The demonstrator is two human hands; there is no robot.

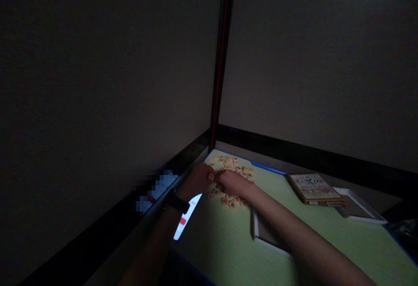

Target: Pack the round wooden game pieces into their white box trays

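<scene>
Round pale xiangqi pieces point(232, 205) with red and dark characters lie scattered over the far corner of the light green tabletop point(225, 247). My left hand point(200, 178), with a dark watch on its wrist, pinches one xiangqi piece point(211, 176) at its fingertips. Beside it, nearly touching, my right hand point(232, 182) has its fingers curled above the other pieces. Whatever those fingers hold, if anything, is hidden.
A lit phone screen point(186, 218) sits by my left wrist. Under my right forearm is a white-rimmed tray point(261, 231). A printed box point(314, 186) and another white-rimmed tray point(369, 210) are at the right. Walls point(310, 68) meet behind the table's corner.
</scene>
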